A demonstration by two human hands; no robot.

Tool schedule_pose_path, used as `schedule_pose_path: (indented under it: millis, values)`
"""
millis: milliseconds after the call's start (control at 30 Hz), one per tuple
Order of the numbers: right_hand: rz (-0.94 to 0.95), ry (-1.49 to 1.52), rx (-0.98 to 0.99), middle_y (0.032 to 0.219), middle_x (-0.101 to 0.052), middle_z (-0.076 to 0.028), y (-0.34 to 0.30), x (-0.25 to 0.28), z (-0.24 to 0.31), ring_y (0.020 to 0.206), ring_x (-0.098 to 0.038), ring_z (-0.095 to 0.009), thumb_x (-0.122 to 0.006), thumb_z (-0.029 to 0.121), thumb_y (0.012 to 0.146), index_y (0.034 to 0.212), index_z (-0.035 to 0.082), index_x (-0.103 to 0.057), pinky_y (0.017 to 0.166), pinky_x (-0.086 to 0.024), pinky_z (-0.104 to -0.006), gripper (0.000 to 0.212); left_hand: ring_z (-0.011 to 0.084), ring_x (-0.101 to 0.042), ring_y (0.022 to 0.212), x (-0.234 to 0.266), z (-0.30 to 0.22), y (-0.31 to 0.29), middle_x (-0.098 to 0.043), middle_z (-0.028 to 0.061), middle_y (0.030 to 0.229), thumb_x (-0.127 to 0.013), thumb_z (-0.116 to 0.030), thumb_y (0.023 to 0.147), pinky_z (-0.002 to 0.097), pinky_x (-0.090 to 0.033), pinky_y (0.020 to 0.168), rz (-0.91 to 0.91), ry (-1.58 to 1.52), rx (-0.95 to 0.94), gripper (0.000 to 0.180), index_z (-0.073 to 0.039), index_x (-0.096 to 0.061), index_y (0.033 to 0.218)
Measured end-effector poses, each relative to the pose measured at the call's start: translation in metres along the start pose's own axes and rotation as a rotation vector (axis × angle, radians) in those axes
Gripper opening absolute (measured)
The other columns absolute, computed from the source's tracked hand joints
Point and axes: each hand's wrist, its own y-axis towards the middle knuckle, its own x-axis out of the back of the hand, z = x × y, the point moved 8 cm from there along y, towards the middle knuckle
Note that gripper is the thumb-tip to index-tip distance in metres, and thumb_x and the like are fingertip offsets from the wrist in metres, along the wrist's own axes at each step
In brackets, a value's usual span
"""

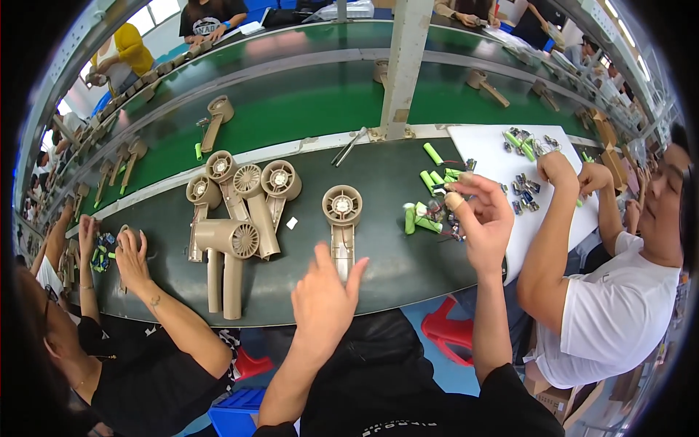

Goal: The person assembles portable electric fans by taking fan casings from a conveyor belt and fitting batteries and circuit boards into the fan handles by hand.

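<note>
Open left hand (324,295) touches a tan plastic fan housing (341,222); right hand (484,218) pinches wired green cylindrical batteries (426,217); more tan fan housings (237,211) at nine o'clock.

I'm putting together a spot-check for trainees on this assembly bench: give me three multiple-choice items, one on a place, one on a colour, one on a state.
1. Where does the lone fan housing lie?
A. just ahead of the left hand
B. on the white sheet
C. on the floor

2. What colour are the battery cells?
A. red
B. green
C. black

3. How is the right hand?
A. flat on the belt
B. raised, pinching a small wired part
C. out of sight

Answers: 1 A, the housing's handle ends at the left fingertips. 2 B, the cylinders are bright green. 3 B, the fingers close on the part above the dark belt.
</note>
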Motion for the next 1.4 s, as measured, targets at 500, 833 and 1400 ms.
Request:
schedule_pose_path:
  millis: [500, 833, 1400]
  values:
    - [0.326, 0.142, -0.015, 0.103, -0.074, -0.012, -0.009, -0.062, 0.024, 0.058, -0.056, -0.001, -0.069, -0.002, 0.087, 0.121, -0.001, -0.058, 0.047, -0.04, -0.0156, 0.036, 0.0245, -0.065, 0.104, 0.07, -0.049, 0.007, -0.069, 0.0147, 0.112, -0.071, -0.006, 0.086, 0.0316, -0.049, 0.09, -0.401, -0.672, -0.602, 0.03, 0.0, -0.07, 0.116]
    - [0.494, 0.103, -0.153, 0.102, -0.073, -0.011, -0.033, -0.09, -0.002, 0.058, -0.055, -0.003, -0.064, 0.004, 0.092, 0.12, 0.0, -0.061, 0.052, -0.045, -0.0183, 0.029, 0.0141, -0.067, 0.082, 0.079, 0.027, 0.009, -0.068, 0.0072, 0.085, -0.051, -0.014, 0.104, 0.0271, -0.052, 0.072, -0.34, -1.143, -0.292, 0.017, -0.001, -0.06, 0.108]
    - [0.612, 0.072, -0.245, 0.088, -0.075, -0.007, -0.051, -0.13, -0.032, 0.057, -0.056, -0.004, -0.058, 0.007, 0.096, 0.115, 0.001, -0.066, 0.052, -0.045, -0.0212, 0.022, 0.036, -0.064, 0.066, 0.037, 0.013, 0.019, -0.066, 0.0187, 0.078, -0.064, -0.015, 0.092, 0.0451, -0.049, 0.062, -0.174, -0.347, -0.211, 0.018, 0.001, -0.068, 0.087]
